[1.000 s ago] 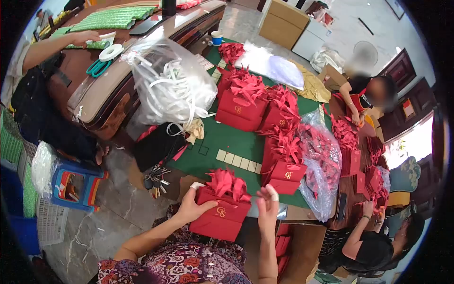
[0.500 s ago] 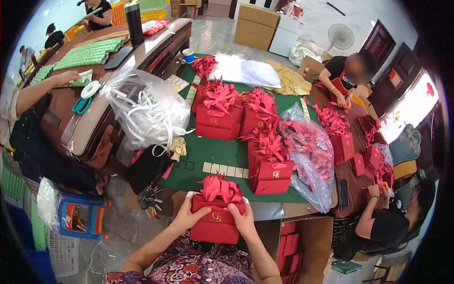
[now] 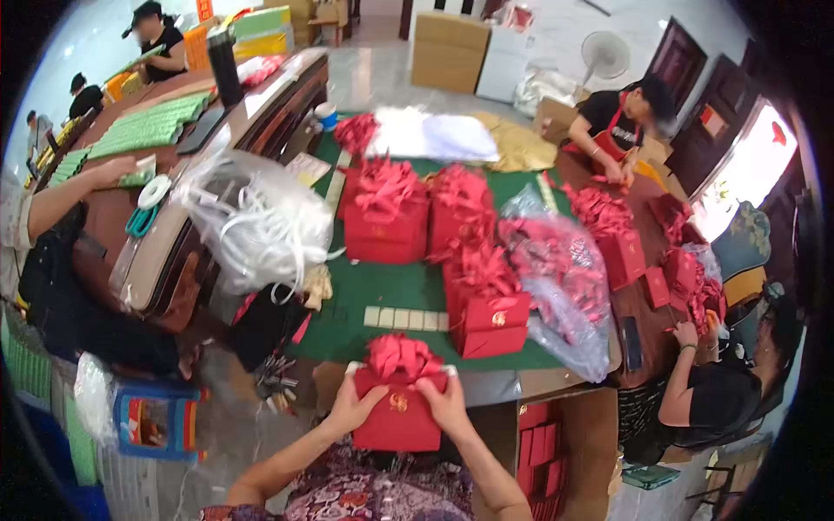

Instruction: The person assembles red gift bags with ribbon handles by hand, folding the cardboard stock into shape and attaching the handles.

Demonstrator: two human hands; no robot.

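Both my hands grip a red paper gift bag (image 3: 396, 427) with a gold monogram, held low at the near table edge in front of my body. My left hand (image 3: 356, 403) clasps its left side, thumb pressed on the front face. On the right side my right hand (image 3: 444, 401) mirrors that grip, thumb close to the monogram. Red ribbon handles (image 3: 401, 354) bunch up over the bag's top. Just beyond stand more red gift bags (image 3: 493, 328) with tangled ribbons, and a second group (image 3: 385, 234) sits further back.
White strips fill a clear plastic bag (image 3: 261, 230) at the left. Red ribbon pieces lie in another plastic bag (image 3: 565, 278) on the green tabletop (image 3: 347, 300). Below right, an open carton (image 3: 584, 443) holds red bags. Co-workers sit at the right; a phone (image 3: 632, 343) lies near them.
My view has tilted a little, so the surroundings shift in frame. Both hands keep hold of the gift bag, and its front flap looks smoother, with the ribbon sitting higher above the monogram.
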